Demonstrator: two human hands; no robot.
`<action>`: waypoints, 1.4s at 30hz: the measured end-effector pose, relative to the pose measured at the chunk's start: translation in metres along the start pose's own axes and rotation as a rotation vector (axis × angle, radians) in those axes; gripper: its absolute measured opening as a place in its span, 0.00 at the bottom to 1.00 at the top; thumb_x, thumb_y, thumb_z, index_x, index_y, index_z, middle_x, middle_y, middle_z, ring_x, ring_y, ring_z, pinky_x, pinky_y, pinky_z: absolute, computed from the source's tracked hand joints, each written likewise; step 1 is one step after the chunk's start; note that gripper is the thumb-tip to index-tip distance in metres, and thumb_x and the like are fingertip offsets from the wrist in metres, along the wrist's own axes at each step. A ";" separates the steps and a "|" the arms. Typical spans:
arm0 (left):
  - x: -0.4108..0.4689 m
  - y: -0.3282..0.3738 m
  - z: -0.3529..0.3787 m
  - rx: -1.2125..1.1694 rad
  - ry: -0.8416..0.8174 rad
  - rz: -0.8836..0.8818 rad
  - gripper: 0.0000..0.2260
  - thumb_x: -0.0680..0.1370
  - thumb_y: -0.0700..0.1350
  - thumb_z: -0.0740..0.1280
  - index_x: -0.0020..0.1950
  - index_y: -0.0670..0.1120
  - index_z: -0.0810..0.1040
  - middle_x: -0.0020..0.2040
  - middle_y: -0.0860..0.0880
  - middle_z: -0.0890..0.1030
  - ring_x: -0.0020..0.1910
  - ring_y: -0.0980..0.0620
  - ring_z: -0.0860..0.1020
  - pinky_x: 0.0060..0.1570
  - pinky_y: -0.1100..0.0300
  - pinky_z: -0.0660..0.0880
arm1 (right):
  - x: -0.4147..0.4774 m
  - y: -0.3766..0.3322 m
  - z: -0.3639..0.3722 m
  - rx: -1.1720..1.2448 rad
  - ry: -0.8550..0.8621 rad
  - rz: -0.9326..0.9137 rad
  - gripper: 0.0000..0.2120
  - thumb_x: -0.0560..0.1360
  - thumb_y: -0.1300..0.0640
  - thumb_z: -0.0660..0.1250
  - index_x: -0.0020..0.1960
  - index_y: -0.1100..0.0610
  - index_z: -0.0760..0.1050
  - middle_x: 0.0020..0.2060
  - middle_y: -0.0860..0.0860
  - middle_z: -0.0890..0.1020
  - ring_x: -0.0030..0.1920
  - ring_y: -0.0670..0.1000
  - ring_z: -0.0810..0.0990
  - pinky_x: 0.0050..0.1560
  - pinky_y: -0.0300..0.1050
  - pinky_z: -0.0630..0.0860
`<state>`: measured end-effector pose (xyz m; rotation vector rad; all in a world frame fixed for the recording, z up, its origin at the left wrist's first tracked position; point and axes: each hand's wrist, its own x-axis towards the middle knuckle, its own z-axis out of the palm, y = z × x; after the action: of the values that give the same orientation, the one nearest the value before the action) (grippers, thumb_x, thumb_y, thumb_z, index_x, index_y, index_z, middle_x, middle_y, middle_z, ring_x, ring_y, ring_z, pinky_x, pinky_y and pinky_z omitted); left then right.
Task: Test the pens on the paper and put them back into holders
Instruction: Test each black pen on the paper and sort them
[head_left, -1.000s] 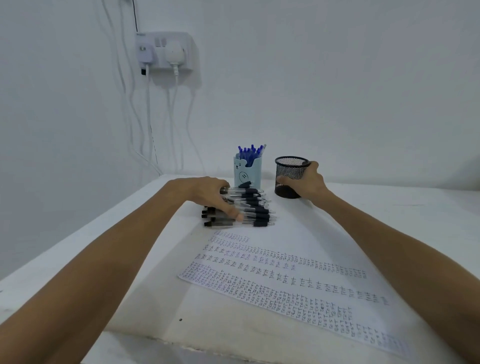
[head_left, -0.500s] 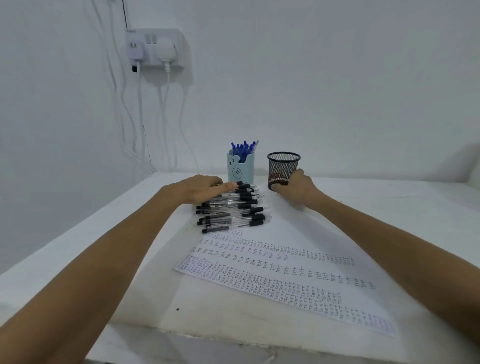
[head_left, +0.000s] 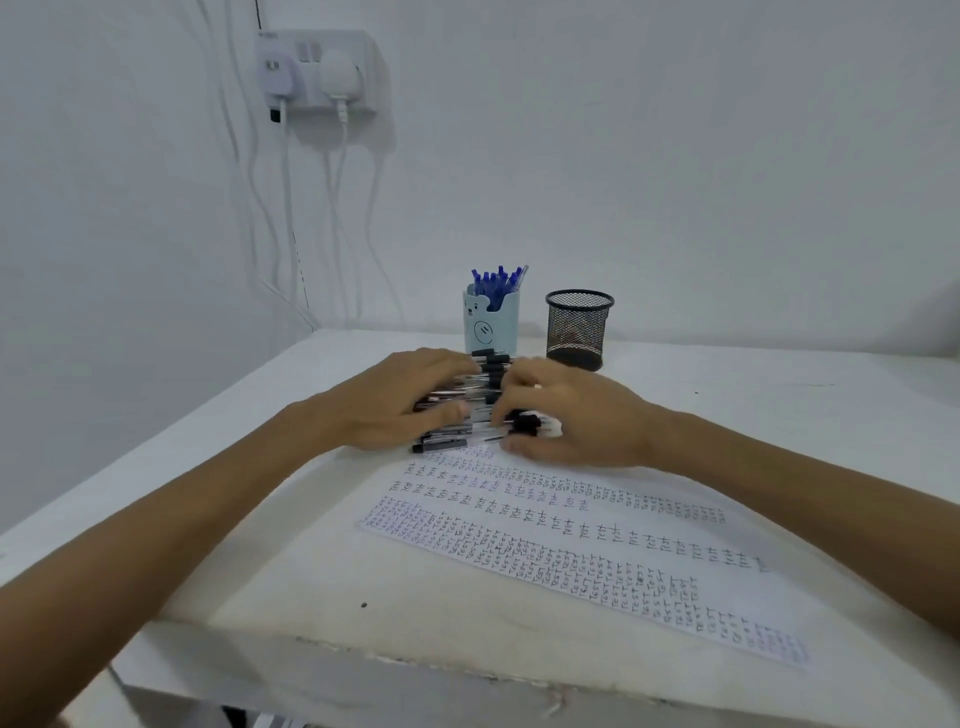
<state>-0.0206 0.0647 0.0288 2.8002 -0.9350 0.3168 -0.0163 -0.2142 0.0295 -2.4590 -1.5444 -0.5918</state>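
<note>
Black pens (head_left: 467, 410) were gathered between the left hand (head_left: 400, 402) and right hand (head_left: 566, 421), fingers curled loosely around the pile, presumably for the mesh holder (head_left: 578, 332).

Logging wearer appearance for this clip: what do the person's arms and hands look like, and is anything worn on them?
Both forearms are bare as far as the frame shows: no sleeves in view. The left hand and right hand carry no gloves, and no watch, bracelet or ring is visible on the wrists or fingers. No markings show. The upper arms lie outside the view.
</note>
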 end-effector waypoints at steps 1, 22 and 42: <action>-0.003 0.002 0.003 0.033 -0.003 0.049 0.30 0.84 0.67 0.51 0.81 0.53 0.66 0.80 0.55 0.68 0.78 0.57 0.65 0.78 0.56 0.59 | -0.001 -0.003 0.004 -0.024 -0.015 -0.032 0.12 0.80 0.45 0.67 0.60 0.49 0.78 0.56 0.47 0.75 0.52 0.41 0.70 0.48 0.38 0.74; -0.008 -0.004 0.024 -0.187 0.219 0.129 0.23 0.86 0.57 0.55 0.77 0.48 0.73 0.73 0.55 0.76 0.75 0.53 0.70 0.74 0.46 0.65 | 0.004 0.022 0.002 -0.099 0.013 -0.031 0.10 0.86 0.53 0.52 0.62 0.54 0.68 0.52 0.47 0.76 0.47 0.44 0.72 0.45 0.41 0.75; -0.013 0.002 0.021 -0.065 0.095 0.285 0.24 0.82 0.63 0.67 0.76 0.56 0.75 0.80 0.59 0.68 0.81 0.57 0.63 0.80 0.37 0.55 | 0.013 -0.001 0.010 0.762 0.415 0.520 0.21 0.80 0.43 0.61 0.47 0.62 0.76 0.42 0.46 0.80 0.43 0.42 0.80 0.46 0.39 0.76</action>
<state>-0.0292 0.0660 0.0058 2.5670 -1.2980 0.4448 -0.0098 -0.1994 0.0257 -1.8609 -0.7234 -0.3017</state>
